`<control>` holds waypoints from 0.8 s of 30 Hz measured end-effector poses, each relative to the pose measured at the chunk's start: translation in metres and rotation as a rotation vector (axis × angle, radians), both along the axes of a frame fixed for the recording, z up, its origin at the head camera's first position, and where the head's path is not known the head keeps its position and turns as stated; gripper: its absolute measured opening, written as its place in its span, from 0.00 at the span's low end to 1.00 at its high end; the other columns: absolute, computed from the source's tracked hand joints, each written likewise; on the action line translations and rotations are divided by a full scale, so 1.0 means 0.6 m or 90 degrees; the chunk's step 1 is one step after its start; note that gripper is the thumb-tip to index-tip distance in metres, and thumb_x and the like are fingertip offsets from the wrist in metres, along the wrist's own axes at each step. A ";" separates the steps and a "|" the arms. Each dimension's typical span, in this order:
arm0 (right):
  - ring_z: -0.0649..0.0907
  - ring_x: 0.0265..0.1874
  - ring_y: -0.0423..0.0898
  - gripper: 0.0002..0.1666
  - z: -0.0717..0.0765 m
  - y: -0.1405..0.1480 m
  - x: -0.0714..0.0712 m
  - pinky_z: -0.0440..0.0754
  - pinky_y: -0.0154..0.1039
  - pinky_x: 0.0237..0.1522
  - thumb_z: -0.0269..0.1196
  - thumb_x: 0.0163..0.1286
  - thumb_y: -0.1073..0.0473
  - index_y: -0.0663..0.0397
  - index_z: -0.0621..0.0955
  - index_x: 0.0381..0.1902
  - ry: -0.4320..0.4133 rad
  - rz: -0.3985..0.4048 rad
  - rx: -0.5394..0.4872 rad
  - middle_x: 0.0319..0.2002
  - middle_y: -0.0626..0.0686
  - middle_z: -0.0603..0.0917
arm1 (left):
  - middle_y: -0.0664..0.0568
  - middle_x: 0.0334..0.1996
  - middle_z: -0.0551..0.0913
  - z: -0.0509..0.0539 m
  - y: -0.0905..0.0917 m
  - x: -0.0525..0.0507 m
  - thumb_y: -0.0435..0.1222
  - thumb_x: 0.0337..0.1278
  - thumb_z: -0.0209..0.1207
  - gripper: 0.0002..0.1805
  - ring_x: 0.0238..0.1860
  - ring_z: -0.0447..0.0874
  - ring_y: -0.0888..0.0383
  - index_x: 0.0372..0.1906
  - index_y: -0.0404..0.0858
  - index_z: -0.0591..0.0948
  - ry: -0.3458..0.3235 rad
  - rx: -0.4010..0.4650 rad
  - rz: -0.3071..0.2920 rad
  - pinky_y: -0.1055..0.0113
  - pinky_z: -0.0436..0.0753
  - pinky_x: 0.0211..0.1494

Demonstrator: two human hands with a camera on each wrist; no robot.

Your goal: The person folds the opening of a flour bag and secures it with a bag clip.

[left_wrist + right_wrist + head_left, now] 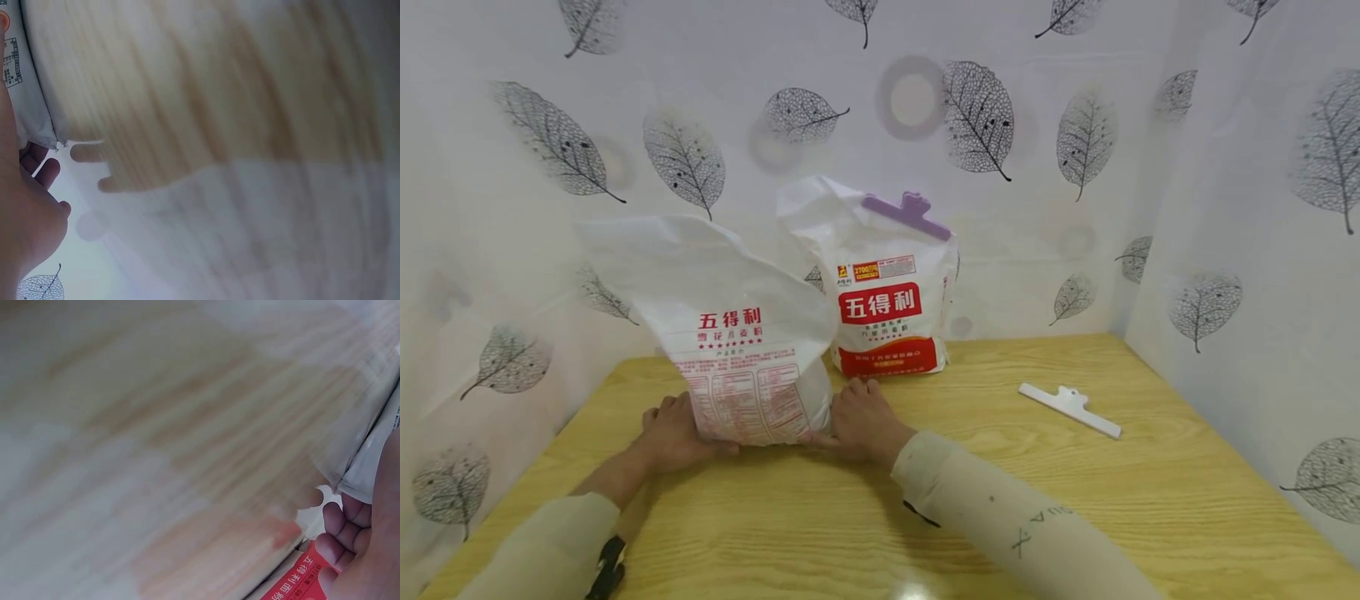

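A white flour bag (741,367) with red print stands on the table, its unclipped top leaning left. My left hand (676,435) grips its lower left corner, thumb along the front bottom edge. At the lower right corner my right hand (863,423) holds the bag the same way. In the left wrist view, curled fingers (47,172) meet the bag's corner (31,119). The right wrist view shows bent fingers (344,531) at the other corner. The bag hides part of both hands' fingers.
Behind and to the right stands a second flour bag (891,317), its top folded under a purple clip (908,215). A white clip (1070,408) lies on the right of the wooden table (1015,500). Leaf-patterned sheeting (1060,250) surrounds the back and sides.
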State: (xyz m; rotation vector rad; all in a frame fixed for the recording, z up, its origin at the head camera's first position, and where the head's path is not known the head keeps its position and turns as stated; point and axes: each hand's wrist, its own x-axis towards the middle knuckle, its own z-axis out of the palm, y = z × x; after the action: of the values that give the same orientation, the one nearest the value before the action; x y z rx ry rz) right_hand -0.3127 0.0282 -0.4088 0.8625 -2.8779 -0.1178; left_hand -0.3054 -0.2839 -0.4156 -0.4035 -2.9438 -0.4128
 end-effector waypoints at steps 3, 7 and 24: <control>0.73 0.45 0.47 0.49 -0.001 0.003 -0.001 0.69 0.46 0.53 0.36 0.65 0.15 0.47 0.81 0.50 -0.003 0.001 -0.003 0.38 0.50 0.82 | 0.33 0.59 0.75 0.001 0.003 0.002 0.69 0.37 0.69 0.58 0.56 0.70 0.30 0.68 0.38 0.64 -0.002 -0.008 -0.003 0.29 0.59 0.55; 0.73 0.45 0.47 0.49 0.001 0.007 0.000 0.69 0.47 0.56 0.37 0.65 0.15 0.47 0.80 0.52 -0.013 0.000 -0.010 0.40 0.50 0.82 | 0.33 0.60 0.75 0.003 0.007 0.003 0.70 0.38 0.68 0.58 0.56 0.71 0.30 0.69 0.38 0.63 -0.001 -0.018 -0.009 0.29 0.60 0.55; 0.73 0.46 0.48 0.48 0.002 0.023 0.008 0.69 0.47 0.57 0.40 0.65 0.16 0.49 0.80 0.52 -0.009 -0.008 0.001 0.39 0.50 0.81 | 0.33 0.57 0.75 0.007 0.021 0.005 0.70 0.40 0.66 0.58 0.55 0.71 0.31 0.68 0.34 0.63 -0.020 -0.029 -0.012 0.28 0.60 0.56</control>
State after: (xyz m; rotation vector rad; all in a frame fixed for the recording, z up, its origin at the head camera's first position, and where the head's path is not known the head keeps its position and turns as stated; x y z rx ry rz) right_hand -0.3078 0.0421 -0.4076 0.8499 -2.8974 -0.1163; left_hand -0.3024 -0.2715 -0.4112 -0.4354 -2.9872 -0.3591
